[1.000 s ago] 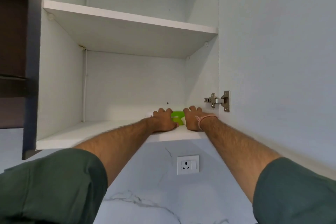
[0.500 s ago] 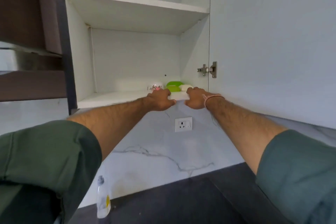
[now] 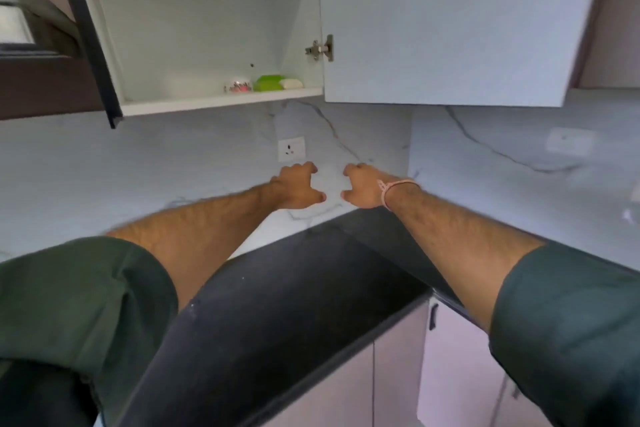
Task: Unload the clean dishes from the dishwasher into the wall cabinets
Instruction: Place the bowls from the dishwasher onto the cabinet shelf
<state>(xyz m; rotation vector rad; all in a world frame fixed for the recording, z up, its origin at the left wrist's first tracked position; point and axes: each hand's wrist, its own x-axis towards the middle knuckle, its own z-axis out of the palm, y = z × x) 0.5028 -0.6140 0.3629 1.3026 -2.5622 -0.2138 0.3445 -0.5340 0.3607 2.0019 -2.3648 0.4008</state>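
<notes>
Both hands are empty below the open wall cabinet: left hand and right hand, fingers loosely curled, gripping nothing, side by side before the marble backsplash. At the shelf's right end sit a patterned bowl, green dish and white dish, close together.

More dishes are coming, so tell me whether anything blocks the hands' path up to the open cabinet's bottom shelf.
Nothing visible does. The left hand and right hand hang empty below the bottom shelf, the cabinet door is swung aside to the right, and the patterned bowl, green dish and white dish sit at the shelf's right end.
</notes>
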